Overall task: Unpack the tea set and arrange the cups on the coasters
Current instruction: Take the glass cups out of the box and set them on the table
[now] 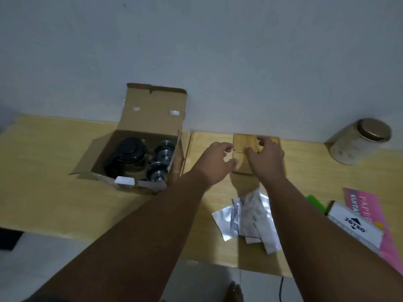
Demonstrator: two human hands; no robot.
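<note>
- On the wooden table (54, 171), against the wall, your 2 hands meet over a group of square wooden coasters (242, 142) laid edge to edge; how many lie there is unclear, since your hands cover part of them.
- Your left hand (216, 164) sits at the coasters' left edge, fingers curled and spread with thumb and forefinger at the near corner; whether it actually pinches a coaster is not clear.
- Your right hand (266, 158) lies across the right side of the coasters, fingers bent down onto the wood; it presses on them rather than wrapping anything.
- Left of the coasters stands the cardboard box (139, 149), lid flap raised against the wall; inside it a dark-lidded glass teapot (128, 155) sits at the left and stacked glass cups (162, 160) at the right.
- Near you, below your right hand, crumpled clear plastic wrappers (246, 216) lie on the table.
- At the far right stands a gold-lidded tin (357, 140); at the near right lie a white carton marked JOYKO (353, 223) and a pink packet (368, 205).
</note>
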